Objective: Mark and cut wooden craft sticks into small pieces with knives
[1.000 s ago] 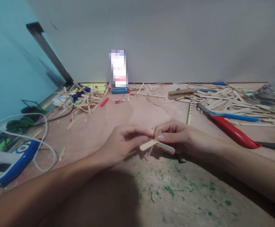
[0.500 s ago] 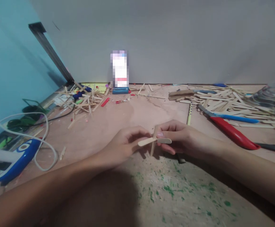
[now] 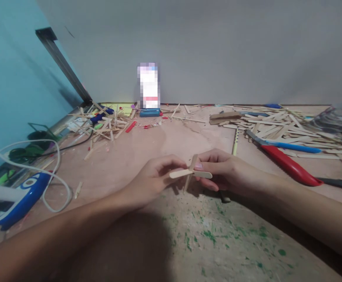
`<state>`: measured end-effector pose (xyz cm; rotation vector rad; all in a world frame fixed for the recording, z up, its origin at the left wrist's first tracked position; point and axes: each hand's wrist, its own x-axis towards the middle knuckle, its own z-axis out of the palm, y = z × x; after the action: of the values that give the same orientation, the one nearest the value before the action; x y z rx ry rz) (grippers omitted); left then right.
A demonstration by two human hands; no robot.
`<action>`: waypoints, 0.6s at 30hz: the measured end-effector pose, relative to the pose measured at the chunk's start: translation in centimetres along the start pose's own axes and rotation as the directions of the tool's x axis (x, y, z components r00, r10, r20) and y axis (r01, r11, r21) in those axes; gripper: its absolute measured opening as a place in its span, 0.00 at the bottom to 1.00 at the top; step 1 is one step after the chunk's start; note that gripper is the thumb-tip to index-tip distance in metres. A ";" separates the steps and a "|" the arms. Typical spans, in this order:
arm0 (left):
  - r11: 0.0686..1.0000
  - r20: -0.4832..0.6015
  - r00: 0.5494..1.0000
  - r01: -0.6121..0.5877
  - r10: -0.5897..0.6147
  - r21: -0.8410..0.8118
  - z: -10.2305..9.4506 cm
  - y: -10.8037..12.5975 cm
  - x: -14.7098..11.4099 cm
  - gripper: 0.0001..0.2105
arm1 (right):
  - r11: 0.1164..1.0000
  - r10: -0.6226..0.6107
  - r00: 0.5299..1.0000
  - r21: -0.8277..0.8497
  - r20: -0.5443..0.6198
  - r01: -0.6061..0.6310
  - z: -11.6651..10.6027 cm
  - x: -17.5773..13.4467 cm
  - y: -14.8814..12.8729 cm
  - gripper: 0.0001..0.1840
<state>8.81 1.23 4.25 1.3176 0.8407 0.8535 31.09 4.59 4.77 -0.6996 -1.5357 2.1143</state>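
Between my hands, just above the tabletop, is a small cross-shaped piece made of wooden craft sticks [image 3: 192,171], with rounded blades to left and right and narrower arms up and down. My right hand [image 3: 218,168] pinches it from the right, the thumb pressed behind the right-hand blade. From the left, my left hand [image 3: 159,176] curls its fingers behind the left blade and appears to grip it too; its fingertips are partly hidden. A dark object [image 3: 225,197] lies on the table below my right hand, mostly covered.
A heap of craft sticks [image 3: 291,129] lies back right, beside a red-handled saw [image 3: 291,162] and a yellow measuring strip [image 3: 235,141]. A lit phone [image 3: 149,84] leans at the back. More sticks [image 3: 109,127], a white cable [image 3: 59,156] and a blue-and-white device [image 3: 24,199] are left.
The craft-stick cross has turned and tilted slightly, its upper arm now showing more and its lower end shifted left. Both hands stay almost in place.
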 end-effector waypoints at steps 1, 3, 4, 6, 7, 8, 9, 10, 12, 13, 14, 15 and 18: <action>1.000 -0.001 1.000 0.002 -0.002 -0.001 0.0 0.0 0.0 0.14 | 1.000 0.001 1.000 0.002 -0.001 -0.001 0.0 0.0 0.0 0.20; 1.000 -0.001 1.000 0.001 -0.001 -0.003 0.0 0.1 0.0 0.13 | 1.000 0.005 1.000 0.003 -0.007 -0.005 0.0 0.0 0.0 0.19; 1.000 -0.001 1.000 0.000 0.000 -0.004 0.1 0.2 -0.1 0.13 | 1.000 0.007 1.000 0.004 -0.010 -0.007 0.0 0.0 0.0 0.19; 1.000 0.002 1.000 -0.003 0.003 -0.006 0.1 0.2 0.0 0.13 | 1.000 0.008 1.000 0.003 -0.014 -0.008 0.0 -0.1 0.0 0.19; 1.000 0.003 1.000 -0.004 0.004 -0.008 0.1 0.2 0.0 0.14 | 1.000 0.008 1.000 0.003 -0.015 -0.008 0.0 -0.1 0.0 0.19; 1.000 0.003 1.000 -0.005 0.005 -0.009 0.1 0.2 0.0 0.15 | 1.000 0.006 1.000 0.002 -0.014 -0.006 0.0 -0.1 0.0 0.20; 1.000 0.003 1.000 -0.007 0.007 -0.011 0.1 0.2 0.0 0.16 | 1.000 0.005 1.000 0.002 -0.015 -0.005 0.0 -0.1 0.0 0.20; 1.000 0.002 1.000 -0.009 0.009 -0.012 0.1 0.2 0.0 0.16 | 1.000 0.003 1.000 0.000 -0.016 -0.003 0.0 -0.1 0.0 0.20; 1.000 -0.002 1.000 -0.017 0.017 -0.016 0.1 0.2 0.0 0.18 | 1.000 0.000 1.000 -0.005 -0.019 0.000 0.0 -0.1 -0.1 0.19; 1.000 -0.003 1.000 -0.021 0.021 -0.018 0.1 0.2 -0.1 0.18 | 1.000 -0.003 1.000 -0.008 -0.018 0.003 0.0 0.0 -0.1 0.19; 1.000 -0.005 1.000 -0.025 0.024 -0.019 0.1 0.2 -0.1 0.19 | 1.000 -0.006 1.000 -0.011 -0.015 0.006 0.0 0.0 -0.1 0.19; 0.999 -0.007 1.000 -0.028 0.027 -0.020 0.1 0.2 -0.2 0.20 | 1.000 -0.010 1.000 -0.013 -0.011 0.010 0.0 0.0 -0.1 0.19; 0.999 -0.005 0.999 -0.035 0.035 -0.020 0.0 0.2 -0.2 0.21 | 1.000 -0.024 1.000 -0.017 0.002 0.024 -0.1 0.1 0.0 0.21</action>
<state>8.72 1.00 4.50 1.3165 0.8122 0.8907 31.04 4.73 4.78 -0.6826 -1.5571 2.0869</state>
